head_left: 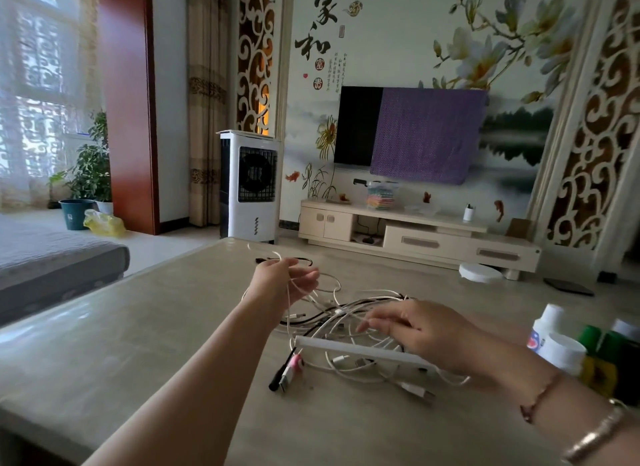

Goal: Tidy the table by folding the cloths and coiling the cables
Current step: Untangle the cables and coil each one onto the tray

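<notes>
A tangle of white and black cables (349, 318) lies in the middle of the beige table (138, 344). My left hand (284, 280) is lifted above the far side of the tangle and holds a thin white cable (288, 302) that hangs down from its curled fingers. My right hand (415, 330) hovers over the near right part of the pile with fingers stretched out towards the cables. A white bar-shaped device (346, 349) lies across the pile, and a bunch of plugs (287, 372) with a pink one sticks out at the front.
Several white bottles (561, 351) and green-capped containers (602, 358) stand at the table's right edge. A short black cable (304, 260) lies at the far edge. A grey sofa (52, 257) is to the left of the table.
</notes>
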